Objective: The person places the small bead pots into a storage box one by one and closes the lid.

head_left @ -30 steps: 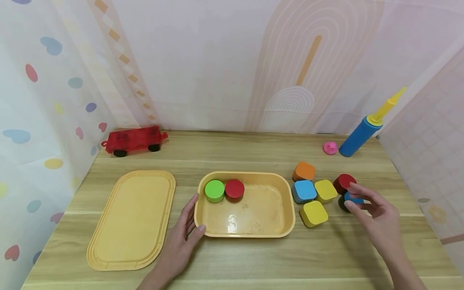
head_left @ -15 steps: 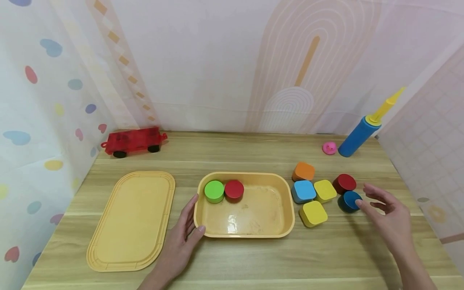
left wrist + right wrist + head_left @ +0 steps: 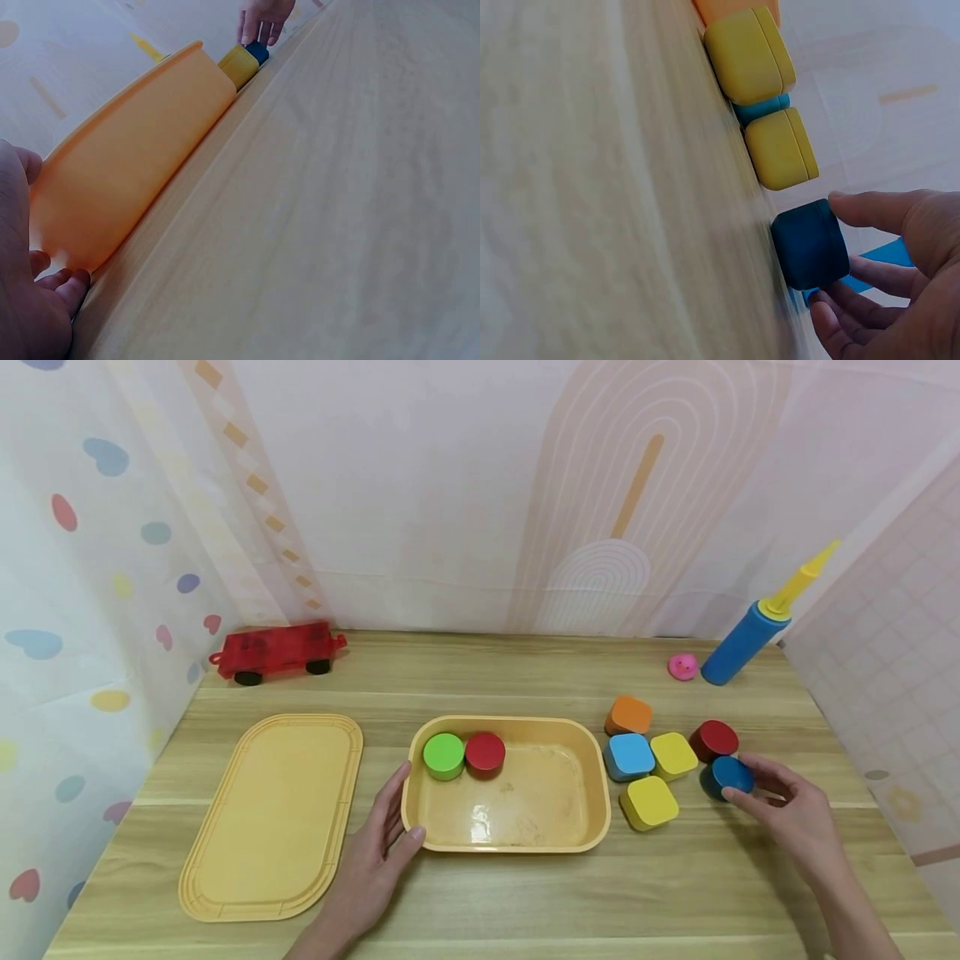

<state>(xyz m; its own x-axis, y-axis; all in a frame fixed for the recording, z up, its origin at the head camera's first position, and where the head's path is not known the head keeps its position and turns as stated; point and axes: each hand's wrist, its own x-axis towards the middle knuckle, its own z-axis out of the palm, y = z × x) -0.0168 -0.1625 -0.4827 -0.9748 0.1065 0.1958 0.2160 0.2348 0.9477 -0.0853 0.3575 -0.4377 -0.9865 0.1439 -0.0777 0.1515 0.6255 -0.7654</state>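
Observation:
My left hand (image 3: 369,858) holds the left end of a yellow-orange plastic box (image 3: 551,806), thumb at the near corner and fingers along the end wall. Inside the box stand a green round block (image 3: 444,755) and a red round block (image 3: 485,755). On the right, my right hand (image 3: 797,817) pinches a dark blue round block (image 3: 810,244) between thumb and fingertips. The block sits low at the table. Close behind it is a dark red round block (image 3: 715,740). Two yellow rounded-square blocks (image 3: 649,802), (image 3: 780,150) stand to its left.
A light blue block (image 3: 630,755) and an orange block (image 3: 628,715) stand right of the box. A flat yellow lid (image 3: 273,818) lies left. Along the back are a red toy wagon (image 3: 279,650), a pink toy duck (image 3: 683,666) and a blue-and-yellow pump (image 3: 744,642).
My right hand drew back rightward from over the dark blue block, then came in lower with thumb and fingers around it. The left hand and the box have stayed put.

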